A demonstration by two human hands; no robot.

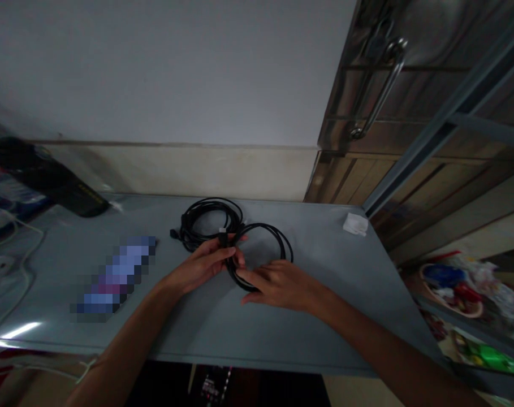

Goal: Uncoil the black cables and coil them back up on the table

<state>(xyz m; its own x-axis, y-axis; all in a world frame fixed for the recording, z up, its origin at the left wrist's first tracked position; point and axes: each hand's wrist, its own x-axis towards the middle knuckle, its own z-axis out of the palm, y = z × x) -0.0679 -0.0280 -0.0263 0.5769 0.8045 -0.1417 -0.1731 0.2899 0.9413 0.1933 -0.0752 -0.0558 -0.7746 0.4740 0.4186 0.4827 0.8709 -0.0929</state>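
Above the grey table, my left hand (208, 260) is closed on a coiled black cable (282, 234), pinching it near a dark plug end (223, 234) with a pale tip. My right hand (277, 285) has its fingers wrapped round the lower right part of the same loop. Just behind and to the left lies a second coil of black cable (191, 217), with its own connector end (174, 233) sticking out to the left. My fingers hide part of the held loop.
A blurred-out flat object (116, 277) lies on the table (324, 333) to the left. Further left are a black bottle-like object (65, 183) and white cables (25, 265). A crumpled white tissue (355, 224) sits at the back right, beside a metal post (409, 164).
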